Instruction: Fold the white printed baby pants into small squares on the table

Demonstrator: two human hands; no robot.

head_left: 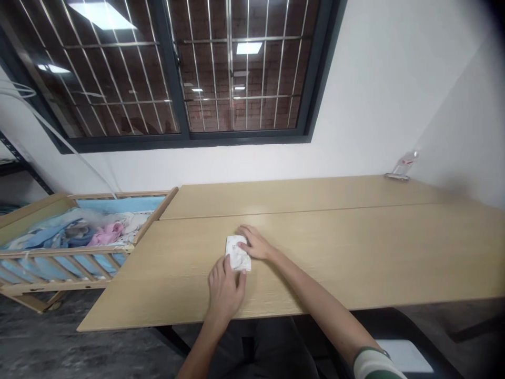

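A small white packet with faint markings and creases, perhaps folded paper or a tissue pack, is on the wooden table near its front edge. My left hand is at the packet's lower end, index finger along its left side and thumb at the bottom right corner. From the right, my right hand reaches the upper right corner, thumb over the packet's face and fingers just beyond its edge. Both hands hold the packet between them. The undersides of the fingers are hidden.
The light wooden table has a seam running along its length. At its far right corner stands a clear bottle beside a flat item. A wooden crib with blue lining and crumpled cloths adjoins the left side. Behind is a barred window.
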